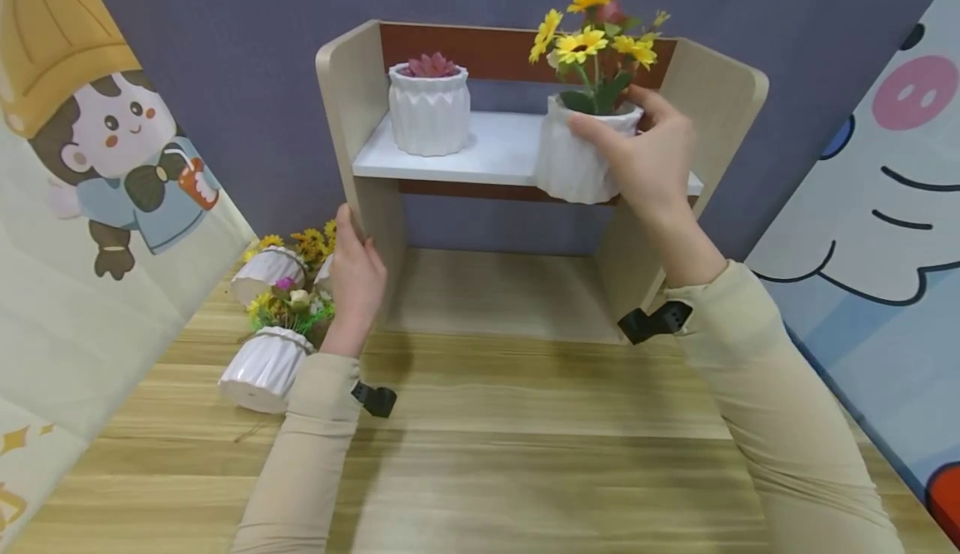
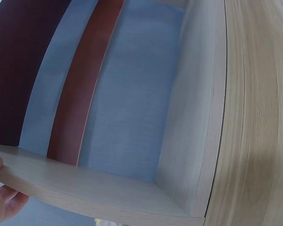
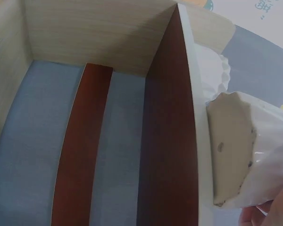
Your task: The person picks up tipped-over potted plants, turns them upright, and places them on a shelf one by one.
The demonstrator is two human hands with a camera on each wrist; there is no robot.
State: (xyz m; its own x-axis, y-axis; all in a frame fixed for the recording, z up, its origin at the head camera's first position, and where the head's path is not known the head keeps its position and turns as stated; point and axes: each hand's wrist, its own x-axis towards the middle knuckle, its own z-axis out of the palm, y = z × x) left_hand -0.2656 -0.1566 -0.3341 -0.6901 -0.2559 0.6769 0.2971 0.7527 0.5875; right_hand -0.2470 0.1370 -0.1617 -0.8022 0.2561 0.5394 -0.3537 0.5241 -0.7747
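My right hand (image 1: 660,154) grips a white ribbed flowerpot (image 1: 573,154) by its rim, thumb in front and fingers behind. Yellow sunflower-like blooms (image 1: 581,44) and a reddish one rise out of it. The pot overlaps the front edge of the white middle board (image 1: 502,150) at its right part; in the right wrist view its unglazed base (image 3: 231,150) shows beside that board's edge. With my left hand (image 1: 356,279) I hold the front edge of the wooden shelf's left side panel (image 1: 352,112), thumb on one face and fingers on the other (image 2: 12,205).
Another white pot (image 1: 430,117) with a pink succulent stands upright at the board's left. Several white pots of artificial flowers (image 1: 266,366) lie tipped on the wood-grain table (image 1: 525,454), left of the shelf. A dark partition (image 1: 225,79) rises behind; cartoon-printed panels (image 1: 892,179) flank both sides.
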